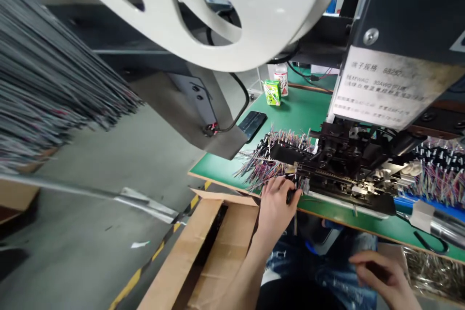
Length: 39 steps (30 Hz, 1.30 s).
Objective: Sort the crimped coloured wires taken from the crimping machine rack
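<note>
My left hand [276, 203] is at the front edge of the green workbench [225, 170], its thumb and fingers closed round a black cable [290, 196]. Thin wire ends hang below the grip. Just behind the hand lies a pile of multicoloured wire bundles [261, 167]. To its right stands a black crimping machine [348, 169] with metal parts and a lit working area. My right hand [385, 276] hovers over my lap at the lower right, loosely curled, thumb and fingers apart, with nothing visible in it.
A cardboard box [214, 242] stands against the bench at lower left. A large white reel [232, 34] hangs overhead. A phone [252, 125], green carton [272, 93] and bottle [281, 80] sit farther back. More wire bundles [441, 174] lie right; long grey cables [72, 68] hang left.
</note>
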Tool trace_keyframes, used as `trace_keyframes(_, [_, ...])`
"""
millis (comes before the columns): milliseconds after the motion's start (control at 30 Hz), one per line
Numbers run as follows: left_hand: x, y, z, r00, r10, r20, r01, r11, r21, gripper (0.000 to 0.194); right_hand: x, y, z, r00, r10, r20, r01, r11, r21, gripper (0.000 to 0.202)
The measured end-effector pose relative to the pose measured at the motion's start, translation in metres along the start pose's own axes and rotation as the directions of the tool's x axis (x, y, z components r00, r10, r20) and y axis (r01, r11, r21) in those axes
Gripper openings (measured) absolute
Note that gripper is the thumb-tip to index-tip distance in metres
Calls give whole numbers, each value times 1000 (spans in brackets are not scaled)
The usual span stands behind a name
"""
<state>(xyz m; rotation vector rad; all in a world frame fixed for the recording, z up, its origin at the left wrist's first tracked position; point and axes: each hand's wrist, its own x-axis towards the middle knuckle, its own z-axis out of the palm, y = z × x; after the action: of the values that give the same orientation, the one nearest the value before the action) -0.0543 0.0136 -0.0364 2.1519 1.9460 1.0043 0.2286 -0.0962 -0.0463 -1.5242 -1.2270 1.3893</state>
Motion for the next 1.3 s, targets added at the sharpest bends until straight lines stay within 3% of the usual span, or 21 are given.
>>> trace_keyframes(167, [-2,-5,-28,998,33,57,-18,967,-253,15,19,-14,26,960,-124,251,153,983,-102,37])
trace_keyframes(333, [-13,-13,-73,963,24,269,102,890,-445,14,20,-13,35,965,-179,194,209,966,-149,42])
trace_keyframes(433, [-19,-10,-83,922,98,374,150,800,-580,15,22,-14,42,960,-215,178,237,964,-118,37])
trace_keyframes(600, [-19,21,-60,920,154,360,149,712,-686,26,34,-30,60,953,-264,148,245,960,137,27])
trace_keyframes(700, [-21,46,-39,926,198,321,87,716,-693,25,41,-36,66,954,-300,10,284,915,285,25])
trace_keyframes(867, [-34,71,-12,955,289,59,-201,783,-589,25,40,-35,66,945,-264,-195,307,919,247,25])
trace_keyframes(967, [-37,74,-6,949,315,-9,-273,807,-523,26,36,-34,65,945,-227,-237,283,929,239,28])
trace_keyframes(1200, [-26,70,-18,906,380,185,-159,712,-683,15,36,-33,55,958,-203,-203,257,922,290,30])
trace_keyframes(1300, [-24,68,-19,946,236,223,22,638,-770,19,34,-34,50,970,-176,-168,227,903,364,30])
